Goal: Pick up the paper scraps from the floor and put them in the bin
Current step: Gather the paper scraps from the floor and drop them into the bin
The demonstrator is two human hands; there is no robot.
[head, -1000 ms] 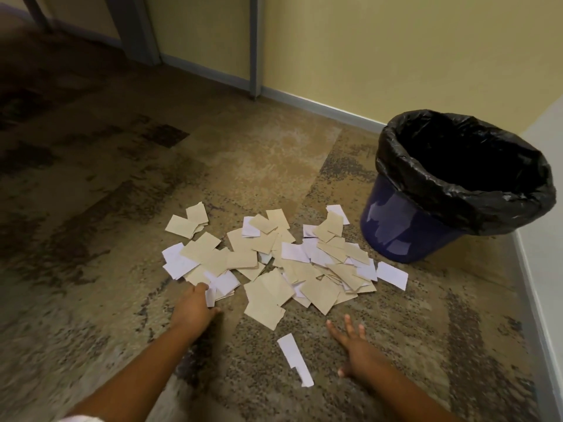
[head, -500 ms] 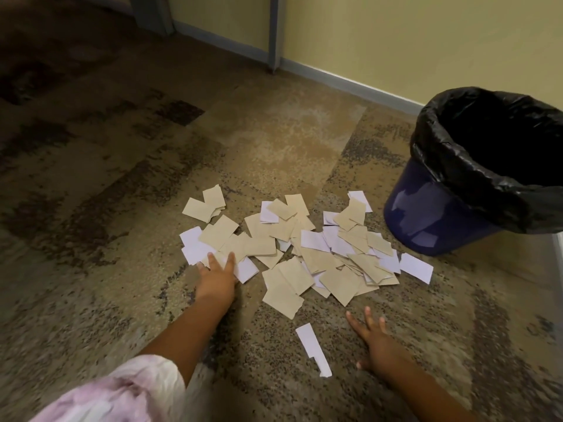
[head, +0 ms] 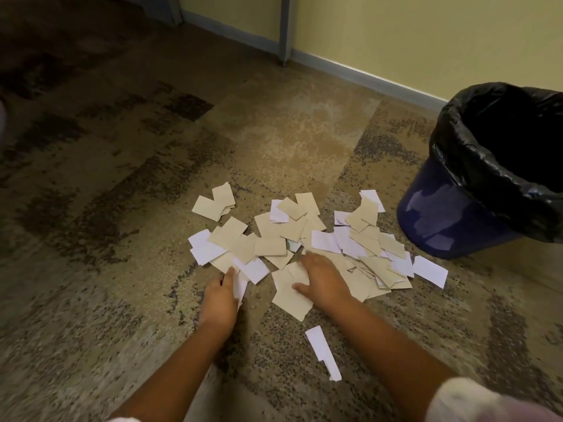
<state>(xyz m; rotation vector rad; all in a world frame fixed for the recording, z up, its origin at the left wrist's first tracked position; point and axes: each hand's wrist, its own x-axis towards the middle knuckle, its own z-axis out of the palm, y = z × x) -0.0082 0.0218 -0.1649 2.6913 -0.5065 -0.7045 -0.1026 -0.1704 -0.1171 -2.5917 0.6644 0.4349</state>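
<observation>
A heap of brown and white paper scraps (head: 292, 239) lies on the carpet. To its right stands the blue bin (head: 451, 226) with a black liner (head: 466, 166). At the pile's near left edge, my left hand (head: 221, 295) grips a few white scraps (head: 240, 286) between thumb and fingers. My right hand (head: 324, 278) sits palm down on the pile's near middle, fingers bent down into the brown scraps and thumb lying on one. Its fingertips are hidden. A white strip (head: 323, 351) lies alone between my forearms.
A yellow wall with a grey skirting board (head: 365, 76) runs behind the pile and the bin. A grey post (head: 285, 28) stands at the wall. Patterned brown carpet (head: 106, 178) stretches to the left. One white scrap (head: 430, 271) lies apart near the bin's base.
My right hand moved forward from the bare carpet onto the pile. My left hand drew back a little with white scraps in its fingers. The view shifted, so the bin sits further right.
</observation>
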